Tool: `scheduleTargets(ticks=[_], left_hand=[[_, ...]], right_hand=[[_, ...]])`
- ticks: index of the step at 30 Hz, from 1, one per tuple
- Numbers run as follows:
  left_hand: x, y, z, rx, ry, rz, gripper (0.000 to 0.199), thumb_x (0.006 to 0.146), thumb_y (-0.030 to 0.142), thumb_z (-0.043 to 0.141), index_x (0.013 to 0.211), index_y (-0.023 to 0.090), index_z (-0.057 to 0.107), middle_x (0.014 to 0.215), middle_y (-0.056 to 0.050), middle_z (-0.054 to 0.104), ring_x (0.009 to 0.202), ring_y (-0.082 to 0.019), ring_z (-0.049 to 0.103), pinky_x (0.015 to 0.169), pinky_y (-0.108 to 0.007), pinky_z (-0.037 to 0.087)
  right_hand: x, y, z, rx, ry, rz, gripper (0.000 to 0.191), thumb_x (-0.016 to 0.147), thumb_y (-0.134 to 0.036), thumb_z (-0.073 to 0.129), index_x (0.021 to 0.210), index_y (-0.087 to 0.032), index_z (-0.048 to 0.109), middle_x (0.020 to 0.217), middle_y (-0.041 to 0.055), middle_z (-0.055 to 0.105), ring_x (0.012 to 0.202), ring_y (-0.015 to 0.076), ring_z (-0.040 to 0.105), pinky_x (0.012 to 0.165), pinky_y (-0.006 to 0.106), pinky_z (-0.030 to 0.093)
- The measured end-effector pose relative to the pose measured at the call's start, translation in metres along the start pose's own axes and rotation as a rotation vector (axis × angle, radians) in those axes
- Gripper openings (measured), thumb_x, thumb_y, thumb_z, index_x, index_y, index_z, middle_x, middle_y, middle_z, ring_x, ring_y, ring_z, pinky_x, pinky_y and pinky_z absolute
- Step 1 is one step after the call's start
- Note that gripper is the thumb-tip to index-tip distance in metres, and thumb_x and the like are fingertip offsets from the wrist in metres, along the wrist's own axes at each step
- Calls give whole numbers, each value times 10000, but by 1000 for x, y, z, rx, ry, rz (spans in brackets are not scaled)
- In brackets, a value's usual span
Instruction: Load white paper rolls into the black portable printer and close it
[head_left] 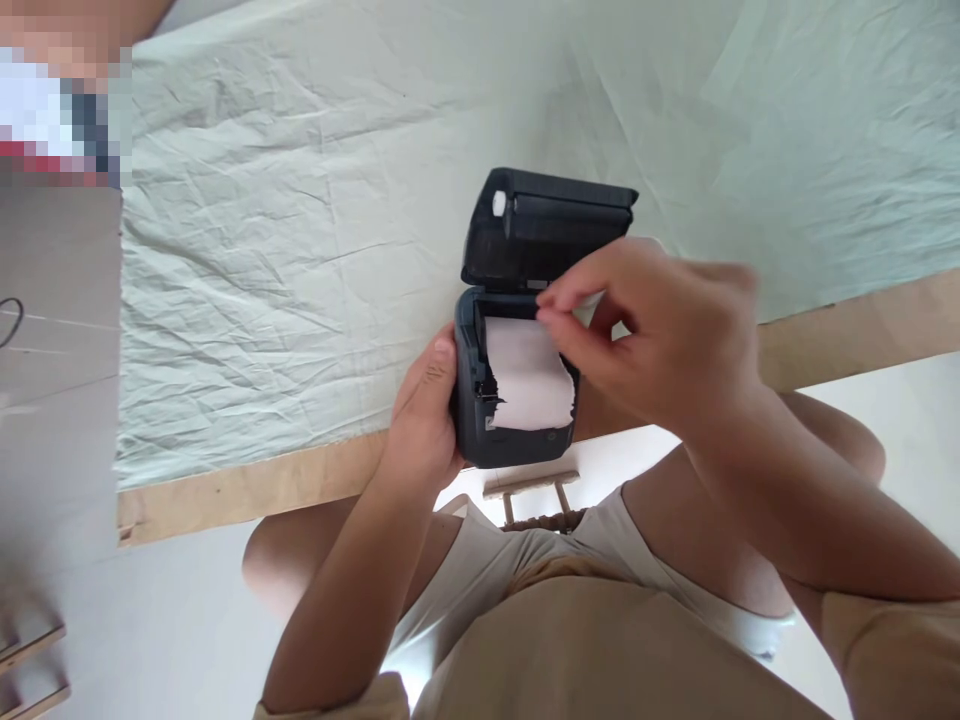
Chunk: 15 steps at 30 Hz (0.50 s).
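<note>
A dark portable receipt printer (pixel 517 455) is tilted at the table's near edge with its lid (pixel 562 235) flipped up. Inside its bay sits a white paper roll (pixel 529 370), its torn end hanging over the front. My left hand (pixel 427 405) grips the printer's left side, thumb along the top edge. Above the right part of the bay, by the lid hinge, my right hand (pixel 660 325) has thumb and forefinger pinched together. Whether anything small is between those fingertips, I cannot make out.
A pale green cloth (pixel 300 220) with creases covers the table, leaving a bare wooden edge (pixel 247 485) at the front. Part of another person (pixel 67 80), blurred out, shows at the upper left. A wooden stool (pixel 532 490) stands beneath the table edge.
</note>
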<state>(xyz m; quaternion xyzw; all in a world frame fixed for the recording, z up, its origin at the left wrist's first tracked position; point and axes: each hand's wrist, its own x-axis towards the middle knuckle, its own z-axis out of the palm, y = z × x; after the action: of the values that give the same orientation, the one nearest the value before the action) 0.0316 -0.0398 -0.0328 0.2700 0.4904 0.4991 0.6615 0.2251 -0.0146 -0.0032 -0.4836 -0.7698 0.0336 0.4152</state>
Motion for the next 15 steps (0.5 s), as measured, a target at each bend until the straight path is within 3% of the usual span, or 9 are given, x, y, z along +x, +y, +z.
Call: scheduleTargets(ticks=[4, 6, 7, 11, 13, 15], left_hand=[[-1, 1, 1, -19, -13, -3, 326, 924, 524, 915, 987, 238, 773, 973, -35, 869, 1184, -305, 861, 959, -382, 733], [-2, 1, 2, 5, -8, -11, 330, 926, 537, 908, 982, 237, 784, 974, -43, 871, 1196, -312, 857, 962, -387, 732], [-2, 2, 2, 20, -5, -16, 338, 926, 548, 906, 979, 236, 788, 969, -47, 870, 1198, -316, 856, 963, -391, 732], [-1, 1, 2, 13, 4, -17, 348, 913, 555, 910, 945, 230, 788, 946, -53, 866, 1214, -335, 850, 984, -419, 730], [-1, 0, 2, -3, 31, -2, 333, 920, 541, 908, 932, 231, 785, 926, -45, 858, 1213, -334, 847, 1009, -430, 726], [0, -1, 1, -4, 64, 6, 316, 941, 530, 895, 917, 236, 779, 881, -26, 837, 1168, -315, 853, 1018, -426, 723]], right_hand=[[2, 1, -2, -83, -389, 4, 147, 1011, -244, 670, 864, -233, 670, 676, -13, 658, 574, 117, 452, 549, 310, 198], [4, 0, -4, -37, -477, 32, 39, 974, -276, 740, 962, -249, 714, 665, -12, 628, 557, 122, 369, 555, 321, 162], [5, -2, -6, -9, -498, 46, 77, 951, -267, 762, 1023, -262, 736, 660, -16, 615, 557, 126, 351, 557, 325, 158], [13, -3, -25, 209, -482, 103, 308, 888, -192, 807, 1171, -313, 794, 756, -29, 689, 547, 109, 422, 543, 314, 278], [18, 6, -40, 306, -410, 155, 276, 943, -283, 828, 1215, -333, 816, 847, -10, 734, 527, 99, 460, 499, 311, 338], [22, 25, -53, 245, -249, 212, 300, 1036, -466, 740, 1295, -334, 814, 965, 60, 741, 637, 162, 597, 479, 326, 408]])
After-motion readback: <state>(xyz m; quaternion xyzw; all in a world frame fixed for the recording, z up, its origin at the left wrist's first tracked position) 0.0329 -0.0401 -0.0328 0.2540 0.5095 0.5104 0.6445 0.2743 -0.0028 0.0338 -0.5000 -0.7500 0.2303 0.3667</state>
